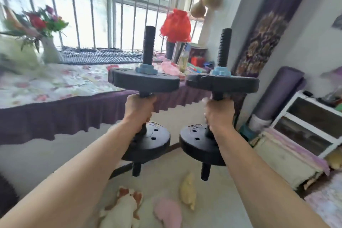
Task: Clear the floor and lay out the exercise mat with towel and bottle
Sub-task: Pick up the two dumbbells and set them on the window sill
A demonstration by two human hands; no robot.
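Both hands closed, left hand [140, 106] and right hand [218, 112] each gripping an upright dumbbell [146, 81] over toys [187, 189] on the floor [222, 205]; I judge a slip would crush them; rolled mat [277, 94] leans against the right wall.

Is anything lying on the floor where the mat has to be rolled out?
Yes. Three soft toys lie on the floor: a white and brown one, a pink one and a yellow one. The rolled mat stands at the wall.
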